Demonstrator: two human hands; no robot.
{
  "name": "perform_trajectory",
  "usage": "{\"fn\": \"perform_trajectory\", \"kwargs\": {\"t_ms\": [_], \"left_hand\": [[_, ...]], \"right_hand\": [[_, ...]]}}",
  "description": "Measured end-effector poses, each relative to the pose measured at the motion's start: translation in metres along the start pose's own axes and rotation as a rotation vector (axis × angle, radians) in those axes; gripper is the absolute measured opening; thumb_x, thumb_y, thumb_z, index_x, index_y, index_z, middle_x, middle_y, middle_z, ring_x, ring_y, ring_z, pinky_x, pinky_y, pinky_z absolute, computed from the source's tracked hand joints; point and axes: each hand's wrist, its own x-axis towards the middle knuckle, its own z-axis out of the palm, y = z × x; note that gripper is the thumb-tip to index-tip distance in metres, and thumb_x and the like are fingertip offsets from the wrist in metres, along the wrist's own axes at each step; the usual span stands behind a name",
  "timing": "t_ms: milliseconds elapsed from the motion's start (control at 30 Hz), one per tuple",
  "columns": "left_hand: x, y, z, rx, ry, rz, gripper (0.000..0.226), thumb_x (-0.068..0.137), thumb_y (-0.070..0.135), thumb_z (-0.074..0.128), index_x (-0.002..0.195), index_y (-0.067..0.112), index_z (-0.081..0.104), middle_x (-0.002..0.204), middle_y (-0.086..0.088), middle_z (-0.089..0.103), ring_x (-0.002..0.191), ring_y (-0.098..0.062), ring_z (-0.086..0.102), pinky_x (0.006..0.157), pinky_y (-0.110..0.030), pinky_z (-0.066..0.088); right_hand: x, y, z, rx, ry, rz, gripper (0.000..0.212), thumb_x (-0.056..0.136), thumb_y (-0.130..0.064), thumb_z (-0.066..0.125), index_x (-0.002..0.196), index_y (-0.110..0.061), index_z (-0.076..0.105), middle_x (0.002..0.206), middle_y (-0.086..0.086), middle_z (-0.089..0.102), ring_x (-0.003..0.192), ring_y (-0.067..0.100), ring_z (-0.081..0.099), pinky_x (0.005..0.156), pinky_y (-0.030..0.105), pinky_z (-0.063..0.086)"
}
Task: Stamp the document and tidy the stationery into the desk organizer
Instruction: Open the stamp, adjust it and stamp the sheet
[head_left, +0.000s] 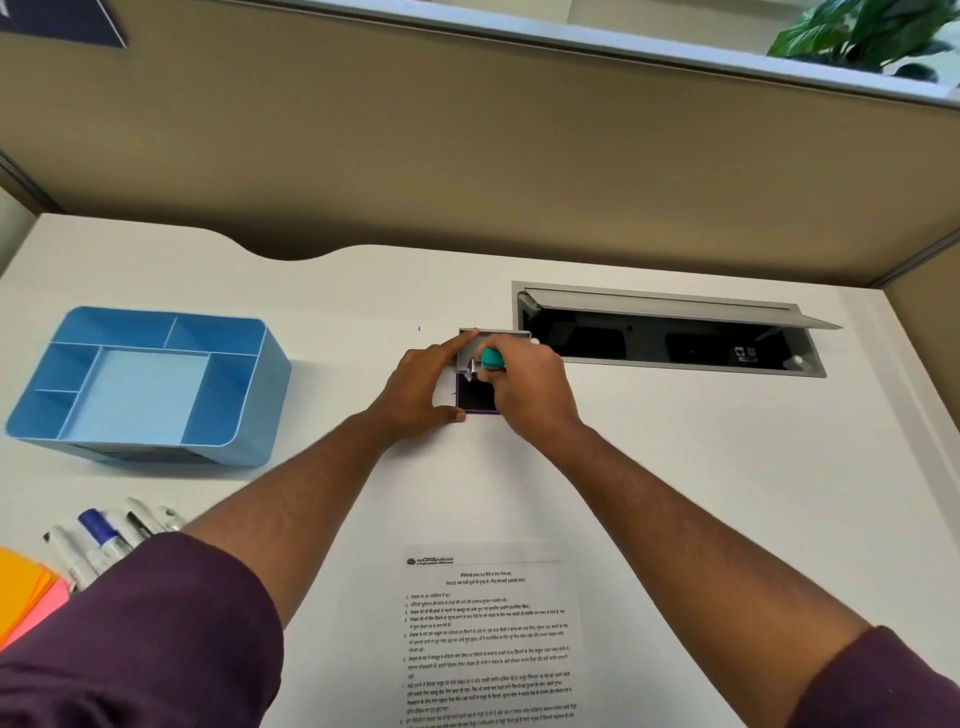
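Nearest me, the printed white paper document (491, 634) lies flat at the front edge of the big white desk (701, 467), w/ the blue plastic compartmented desk organizer (148, 379) far left and white markers (111, 538) plus orange and pink paper sheets (28, 592) at front left. Mid-desk, beyond the doc, I see my left hand (423, 387) clasping the open purple-rimmed ink pad (477, 397), thumb at its near corner, fingers on the raised grey lid. My right hand (530, 387) is clenched round the teal-handled stamp (491, 358), its base right over the dark pad; contact I can't tell.
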Motion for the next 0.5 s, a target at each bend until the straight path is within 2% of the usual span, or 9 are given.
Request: {"fn": "perform_trajectory", "kwargs": {"t_ms": [200,333,500], "left_hand": [[0.001,0.0,-0.001,0.006,-0.011,0.012,0.113,0.065,0.027,0.09,0.155,0.032,0.023,0.154,0.01,0.04,0.123,-0.016,0.049,0.111,-0.038,0.032],[0.001,0.0,0.0,0.007,-0.006,0.008,0.113,0.066,0.029,0.09,0.155,0.033,0.021,0.153,0.009,0.041,0.126,-0.018,0.048,0.112,-0.039,0.032],[0.0,-0.002,0.0,0.028,-0.014,0.012,0.112,0.068,0.028,0.088,0.156,0.034,0.019,0.155,0.009,0.038,0.126,-0.016,0.046,0.112,-0.036,0.03]], "right_hand": [[-0.004,0.003,0.001,-0.01,-0.041,-0.024,0.025,0.083,-0.001,0.068,0.101,-0.018,0.069,0.093,0.003,0.072,0.086,0.027,0.064,0.073,0.039,0.056],[-0.007,0.0,0.0,0.021,0.039,-0.038,0.024,0.084,0.0,0.069,0.102,-0.016,0.068,0.093,0.002,0.072,0.081,0.022,0.061,0.071,0.035,0.054],[-0.015,0.007,0.007,0.003,-0.013,-0.017,0.029,0.083,-0.001,0.071,0.107,-0.016,0.069,0.101,0.005,0.074,0.09,0.028,0.066,0.077,0.036,0.054]]}}
